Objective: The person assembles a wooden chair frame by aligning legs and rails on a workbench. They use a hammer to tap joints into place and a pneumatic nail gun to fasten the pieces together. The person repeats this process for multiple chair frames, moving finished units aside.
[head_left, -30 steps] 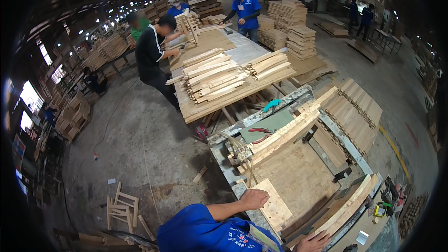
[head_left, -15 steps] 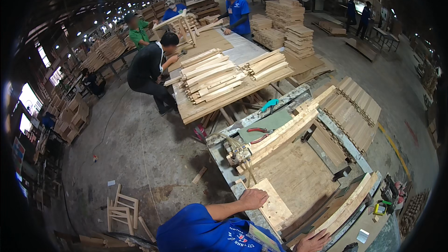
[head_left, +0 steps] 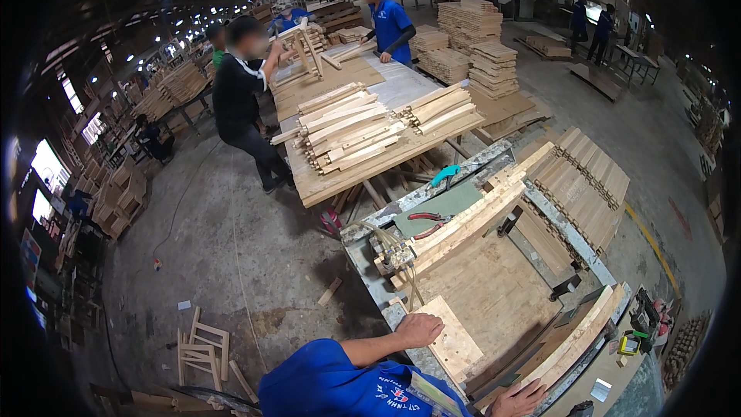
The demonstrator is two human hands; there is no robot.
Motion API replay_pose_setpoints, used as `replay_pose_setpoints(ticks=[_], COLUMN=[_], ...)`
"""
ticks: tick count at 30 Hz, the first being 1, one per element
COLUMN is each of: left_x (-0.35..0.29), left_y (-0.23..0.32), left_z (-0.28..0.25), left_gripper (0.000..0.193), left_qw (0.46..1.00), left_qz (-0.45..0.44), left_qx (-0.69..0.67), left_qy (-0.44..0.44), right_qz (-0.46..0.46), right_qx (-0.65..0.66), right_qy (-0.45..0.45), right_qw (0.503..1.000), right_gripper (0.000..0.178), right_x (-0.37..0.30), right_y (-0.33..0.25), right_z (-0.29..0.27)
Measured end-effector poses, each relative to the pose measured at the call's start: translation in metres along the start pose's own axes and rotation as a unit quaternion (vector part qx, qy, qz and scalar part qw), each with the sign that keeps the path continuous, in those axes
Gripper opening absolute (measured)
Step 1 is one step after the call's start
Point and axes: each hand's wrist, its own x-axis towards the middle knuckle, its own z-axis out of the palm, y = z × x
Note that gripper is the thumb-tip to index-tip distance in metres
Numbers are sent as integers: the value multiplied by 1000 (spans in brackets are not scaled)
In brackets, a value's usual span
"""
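Observation:
My left hand [head_left: 419, 330] rests on the upper left corner of a flat pale wooden board [head_left: 457, 346] with small holes; its fingers lie over the board without gripping it. At the lower edge my right hand [head_left: 519, 400] lies with fingers apart beside the near end of a curved wooden rail [head_left: 583, 332], touching it. The board lies at the left side of a metal-framed bench fixture [head_left: 369, 282]. A second curved wooden rail [head_left: 463, 233] runs along the fixture's far side. Between the rails shows a bare wooden panel [head_left: 486, 286].
Red-handled pliers [head_left: 426, 216] and a teal-handled tool [head_left: 445, 176] lie on the far edge. Valves with hoses [head_left: 397, 253] stand at the left corner. Slats [head_left: 583, 177] are stacked at right. Beyond, people work around a table [head_left: 324, 185] loaded with wooden strips.
Both my hands have stayed in place. Across the aisle, the person in black has straightened up with raised arms, and the person in blue at the far table has turned to the left.

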Motion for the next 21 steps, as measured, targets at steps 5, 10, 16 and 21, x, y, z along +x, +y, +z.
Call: replay_pose_setpoints(ticks=[5, 10, 16, 21], left_x=[0, 0, -1, 0], left_y=[0, -1, 0, 0], left_z=[0, 1, 1, 0], left_gripper=[30, 30, 30, 29], left_qw=[1000, 1000, 1000, 1000], left_qz=[4, 10, 15, 21], left_qx=[2, 3, 6, 6], left_qy=[4, 16, 27, 22], right_qz=[2, 11, 12, -9], right_qx=[11, 17, 16, 2], right_qy=[-11, -24, -21, 14], right_qw=[1000, 1000, 1000, 1000], right_gripper=[62, 64, 64, 61], right_x=[0, -1, -1, -1], right_y=[1, 1, 0, 2], right_z=[0, 1, 0, 2])
